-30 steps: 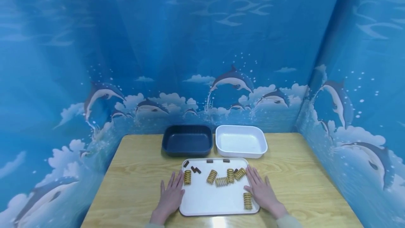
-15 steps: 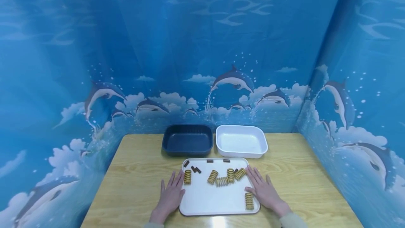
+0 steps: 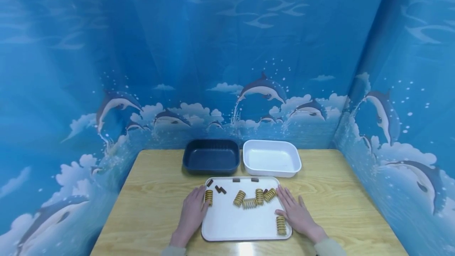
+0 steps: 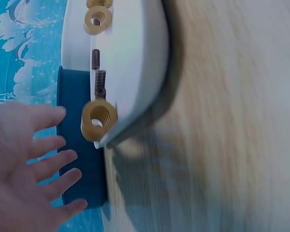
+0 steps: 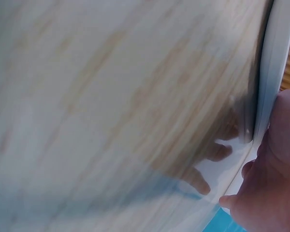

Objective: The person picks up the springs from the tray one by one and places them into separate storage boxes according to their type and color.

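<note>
A white tray (image 3: 245, 224) bears several large gold coil springs (image 3: 250, 203) and several small dark springs (image 3: 236, 180). At its left edge is my left hand (image 3: 192, 212), beside the leftmost gold spring (image 3: 208, 198). The left wrist view shows that hand (image 4: 24, 169) with fingers spread and nothing held, apart from the nearest gold spring (image 4: 99, 118). My right hand (image 3: 298, 216) lies along the tray's right edge, fingers extended. Its thumb is next to the lower right gold spring (image 3: 281, 225); whether they touch is unclear. In the right wrist view the fingers are partly hidden.
Behind the tray stand a dark blue bin (image 3: 211, 171) on the left and a white bin (image 3: 271, 172) on the right. All rest on a wooden table (image 3: 149, 192). A blue dolphin-printed curtain (image 3: 220, 50) surrounds the table's back and sides.
My left hand has turned and shifted slightly forward beside the leftmost spring. The lower right spring has slid a little to the right. My right hand has barely moved.
</note>
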Demonstrator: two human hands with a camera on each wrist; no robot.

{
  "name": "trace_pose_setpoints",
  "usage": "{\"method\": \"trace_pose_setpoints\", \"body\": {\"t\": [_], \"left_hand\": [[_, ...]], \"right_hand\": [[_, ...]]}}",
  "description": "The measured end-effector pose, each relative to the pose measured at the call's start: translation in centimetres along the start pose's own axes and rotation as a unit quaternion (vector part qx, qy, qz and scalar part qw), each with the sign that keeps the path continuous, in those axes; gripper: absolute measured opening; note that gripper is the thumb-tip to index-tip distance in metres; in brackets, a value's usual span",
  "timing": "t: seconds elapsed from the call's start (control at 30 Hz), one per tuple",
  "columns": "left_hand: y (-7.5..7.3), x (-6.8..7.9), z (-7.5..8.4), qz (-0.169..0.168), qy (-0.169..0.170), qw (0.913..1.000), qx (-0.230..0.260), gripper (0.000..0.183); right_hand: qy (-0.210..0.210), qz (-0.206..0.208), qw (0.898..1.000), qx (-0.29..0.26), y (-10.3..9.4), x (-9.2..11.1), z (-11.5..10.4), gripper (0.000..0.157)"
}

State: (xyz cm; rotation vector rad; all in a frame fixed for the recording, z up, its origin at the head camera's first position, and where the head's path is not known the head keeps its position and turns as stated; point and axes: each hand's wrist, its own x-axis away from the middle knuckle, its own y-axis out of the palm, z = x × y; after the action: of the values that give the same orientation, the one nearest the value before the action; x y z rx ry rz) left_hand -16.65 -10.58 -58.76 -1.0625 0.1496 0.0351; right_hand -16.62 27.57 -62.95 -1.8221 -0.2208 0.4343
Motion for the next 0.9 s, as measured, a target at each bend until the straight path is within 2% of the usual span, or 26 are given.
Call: {"method": "trace_pose_setpoints", "body": {"t": [0.07, 0.17, 0.27, 0.37, 0.47, 0.7, 0.8, 0.9], "left_hand": [[0.0, -0.3, 0.4, 0.027, -0.016, 0.9993, 0.022, 0.046], [0.3, -0.7, 1.1, 0.056, -0.059, 0.9951, 0.056, 0.042], [0.6, -1.1, 1.6, 0.062, -0.098, 0.9907, 0.071, 0.041], [1.1, -1.3, 1.9, 0.053, -0.119, 0.9885, 0.076, 0.043], [1.5, -1.5, 2.0, 0.051, -0.12, 0.9882, 0.081, 0.044], [2.2, -1.6, 1.7, 0.058, -0.076, 0.9881, 0.12, 0.042], [2.2, -1.7, 1.7, 0.042, -0.075, 0.9877, 0.13, 0.043], [2.2, -1.9, 1.7, 0.02, -0.091, 0.9857, 0.14, 0.044]], "right_hand": [[0.011, -0.019, 1.0, 0.001, -0.2, -0.1, -0.1, 0.07], [0.022, -0.04, 0.999, 0.006, -0.4, -0.1, -0.2, 0.07], [0.016, -0.028, 0.999, 0.009, -0.3, -0.1, -0.2, 0.069], [-0.001, 0.0, 1.0, 0.01, -0.2, 0.0, -0.1, 0.07], [-0.021, 0.024, 0.999, 0.006, 0.0, 0.2, 0.0, 0.071], [-0.027, 0.038, 0.999, -0.001, 0.5, 0.3, 0.4, 0.071], [-0.022, 0.028, 0.999, 0.011, 0.6, 0.2, 0.4, 0.07], [-0.019, 0.022, 1.0, 0.011, 0.5, 0.2, 0.4, 0.07]]}}
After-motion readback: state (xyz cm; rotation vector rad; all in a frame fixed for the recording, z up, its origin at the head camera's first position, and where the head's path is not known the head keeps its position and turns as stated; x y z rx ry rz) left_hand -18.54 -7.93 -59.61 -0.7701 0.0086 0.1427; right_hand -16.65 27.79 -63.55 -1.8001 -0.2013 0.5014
